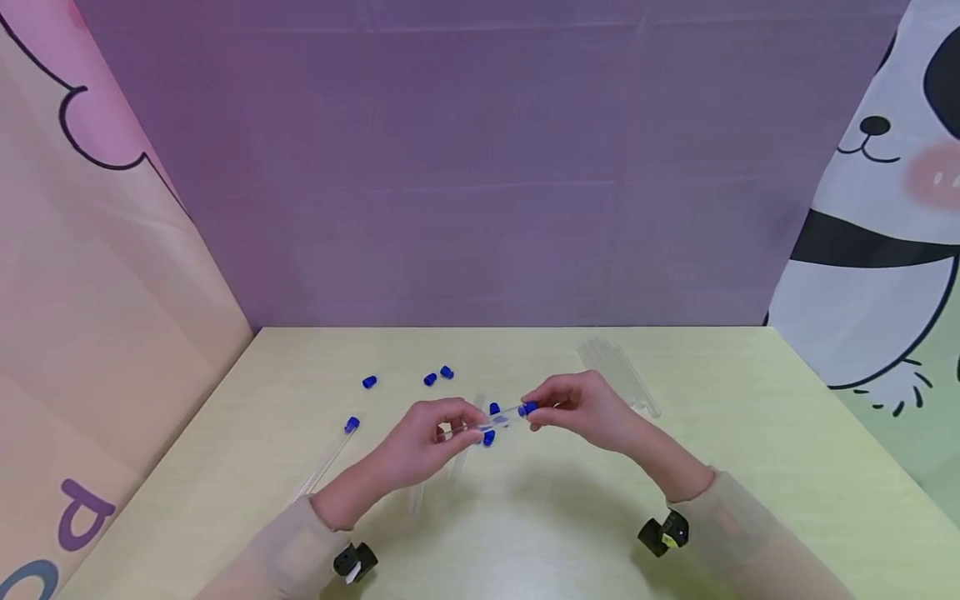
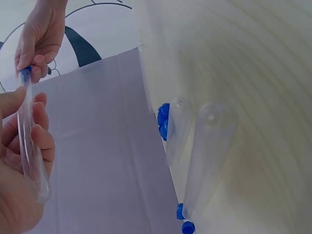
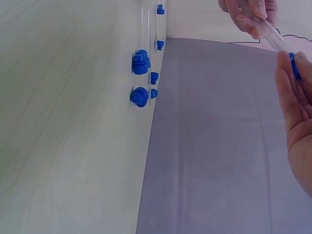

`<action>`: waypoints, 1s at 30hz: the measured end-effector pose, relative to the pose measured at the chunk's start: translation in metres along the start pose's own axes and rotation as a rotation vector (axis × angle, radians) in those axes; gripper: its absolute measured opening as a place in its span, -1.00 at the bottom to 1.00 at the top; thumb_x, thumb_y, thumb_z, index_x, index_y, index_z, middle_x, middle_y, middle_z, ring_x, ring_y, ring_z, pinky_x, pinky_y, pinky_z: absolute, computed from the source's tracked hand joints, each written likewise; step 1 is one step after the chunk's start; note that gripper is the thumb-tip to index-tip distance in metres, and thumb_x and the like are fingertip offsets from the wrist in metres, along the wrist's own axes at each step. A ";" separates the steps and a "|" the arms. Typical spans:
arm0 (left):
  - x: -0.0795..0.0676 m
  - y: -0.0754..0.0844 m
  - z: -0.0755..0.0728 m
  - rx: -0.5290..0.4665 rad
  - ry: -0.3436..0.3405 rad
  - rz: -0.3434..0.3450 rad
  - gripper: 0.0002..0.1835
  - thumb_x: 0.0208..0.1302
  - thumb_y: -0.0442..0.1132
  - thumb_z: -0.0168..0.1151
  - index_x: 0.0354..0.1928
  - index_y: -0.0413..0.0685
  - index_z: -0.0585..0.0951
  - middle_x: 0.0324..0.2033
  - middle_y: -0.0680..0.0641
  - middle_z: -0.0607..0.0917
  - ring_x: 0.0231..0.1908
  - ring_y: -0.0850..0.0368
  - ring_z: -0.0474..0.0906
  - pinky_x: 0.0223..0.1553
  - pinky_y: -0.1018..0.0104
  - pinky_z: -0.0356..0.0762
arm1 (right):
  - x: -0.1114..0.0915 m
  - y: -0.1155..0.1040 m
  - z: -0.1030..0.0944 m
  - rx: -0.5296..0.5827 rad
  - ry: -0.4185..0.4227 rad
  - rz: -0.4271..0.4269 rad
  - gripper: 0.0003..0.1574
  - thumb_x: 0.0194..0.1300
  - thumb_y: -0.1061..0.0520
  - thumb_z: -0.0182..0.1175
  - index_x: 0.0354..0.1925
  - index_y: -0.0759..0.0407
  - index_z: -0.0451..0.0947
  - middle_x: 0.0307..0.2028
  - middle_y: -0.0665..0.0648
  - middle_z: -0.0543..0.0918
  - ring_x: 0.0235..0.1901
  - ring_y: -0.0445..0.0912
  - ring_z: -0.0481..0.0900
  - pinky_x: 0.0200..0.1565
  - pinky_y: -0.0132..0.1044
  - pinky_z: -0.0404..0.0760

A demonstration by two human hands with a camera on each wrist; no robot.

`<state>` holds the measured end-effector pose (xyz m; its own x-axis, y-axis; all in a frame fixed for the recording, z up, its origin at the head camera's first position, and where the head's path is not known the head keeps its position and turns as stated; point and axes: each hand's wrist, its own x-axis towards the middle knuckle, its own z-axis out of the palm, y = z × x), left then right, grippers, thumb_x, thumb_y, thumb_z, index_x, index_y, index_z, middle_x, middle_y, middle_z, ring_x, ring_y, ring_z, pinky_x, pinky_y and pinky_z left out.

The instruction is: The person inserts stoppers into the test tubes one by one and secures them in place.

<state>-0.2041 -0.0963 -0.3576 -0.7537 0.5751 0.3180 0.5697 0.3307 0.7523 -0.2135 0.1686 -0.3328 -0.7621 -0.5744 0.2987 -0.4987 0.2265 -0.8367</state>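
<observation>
My left hand holds a clear test tube by its body, thumb on one side and fingers curled round the other. The rounded end of the tube sticks out below the palm in the left wrist view. At the tube's other end sits a blue cap, pinched between the thumb and fingers of my right hand. Both hands are above the table, the tube slanting between them. Behind the tube lie a blue cap and another blue cap on the table.
A capped test tube lies left of my left forearm. Loose blue caps are scattered farther back. Uncapped tubes lie below the hands, and a bundle of clear tubes rests behind my right hand. A purple backdrop rises behind the table.
</observation>
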 end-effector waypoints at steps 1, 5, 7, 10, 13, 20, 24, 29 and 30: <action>0.000 0.000 0.001 -0.005 0.009 0.010 -0.91 0.33 -0.30 0.25 -0.17 -0.08 0.68 -0.44 0.08 0.59 -0.44 0.19 0.41 -0.53 0.44 0.34 | 0.000 0.000 0.000 0.016 0.001 -0.001 -0.75 0.21 0.37 0.30 -0.12 0.45 0.62 -0.31 0.25 0.71 -0.36 0.05 0.71 -0.20 -0.14 0.67; 0.001 0.003 0.002 -0.028 0.038 0.029 -0.92 0.31 -0.31 0.27 -0.19 -0.07 0.68 -0.44 0.06 0.59 -0.43 0.18 0.41 -0.54 0.44 0.33 | 0.001 -0.001 -0.002 0.093 0.003 0.003 -0.74 0.21 0.38 0.29 -0.12 0.51 0.61 -0.30 0.31 0.71 -0.37 -0.03 0.72 -0.18 -0.19 0.66; 0.001 0.004 0.002 -0.034 0.041 0.025 -0.93 0.31 -0.32 0.27 -0.20 -0.07 0.68 -0.44 0.05 0.59 -0.44 0.17 0.40 -0.55 0.44 0.32 | 0.001 -0.002 -0.002 0.134 -0.003 0.007 -0.73 0.21 0.37 0.29 -0.12 0.54 0.60 -0.30 0.32 0.71 -0.38 -0.04 0.73 -0.18 -0.18 0.66; 0.000 0.006 0.002 -0.035 0.033 0.035 -0.93 0.31 -0.33 0.27 -0.21 -0.11 0.68 -0.46 0.08 0.56 -0.44 0.18 0.40 -0.55 0.44 0.31 | 0.001 -0.003 -0.001 0.179 -0.021 0.008 -0.71 0.21 0.37 0.29 -0.12 0.58 0.58 -0.31 0.36 0.70 -0.38 -0.02 0.73 -0.19 -0.16 0.66; -0.001 0.006 0.001 -0.013 0.024 0.075 -0.93 0.30 -0.36 0.26 -0.21 -0.15 0.67 -0.47 0.12 0.54 -0.45 0.18 0.39 -0.54 0.44 0.32 | 0.000 -0.005 0.000 0.202 -0.033 0.028 -0.69 0.21 0.37 0.30 -0.11 0.59 0.58 -0.32 0.43 0.69 -0.38 -0.02 0.73 -0.20 -0.19 0.67; -0.002 0.009 -0.001 0.001 0.008 0.066 -0.92 0.32 -0.34 0.26 -0.19 -0.10 0.67 -0.47 0.09 0.58 -0.45 0.19 0.42 -0.53 0.43 0.37 | -0.001 -0.006 0.002 0.192 -0.032 0.027 -0.69 0.21 0.36 0.31 -0.10 0.55 0.58 -0.30 0.43 0.69 -0.34 0.04 0.73 -0.17 -0.15 0.66; -0.004 0.009 -0.001 0.009 -0.024 -0.004 -0.92 0.32 -0.29 0.27 -0.19 -0.11 0.67 -0.45 0.12 0.60 -0.41 0.20 0.46 -0.52 0.42 0.42 | -0.003 -0.002 0.004 0.149 -0.041 0.014 -0.72 0.20 0.35 0.32 -0.11 0.48 0.60 -0.31 0.32 0.71 -0.31 0.14 0.71 -0.15 -0.10 0.65; -0.007 0.006 -0.002 0.045 -0.057 -0.044 -0.89 0.32 -0.25 0.28 -0.17 -0.08 0.68 -0.43 0.18 0.61 -0.39 0.22 0.47 -0.53 0.42 0.44 | -0.004 0.001 0.005 0.019 -0.033 0.029 -0.73 0.18 0.28 0.37 -0.13 0.36 0.65 -0.31 0.13 0.73 -0.31 0.06 0.71 -0.20 -0.23 0.66; -0.008 0.005 -0.002 0.053 -0.057 -0.047 -0.89 0.32 -0.24 0.28 -0.17 -0.08 0.68 -0.43 0.18 0.62 -0.39 0.22 0.47 -0.53 0.41 0.45 | -0.004 0.001 0.005 -0.007 -0.030 0.026 -0.73 0.18 0.27 0.37 -0.13 0.34 0.66 -0.31 0.11 0.73 -0.31 0.04 0.71 -0.20 -0.24 0.66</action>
<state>-0.1962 -0.1007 -0.3548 -0.7608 0.5995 0.2485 0.5520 0.3964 0.7336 -0.2088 0.1677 -0.3371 -0.7620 -0.5917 0.2631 -0.4820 0.2471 -0.8406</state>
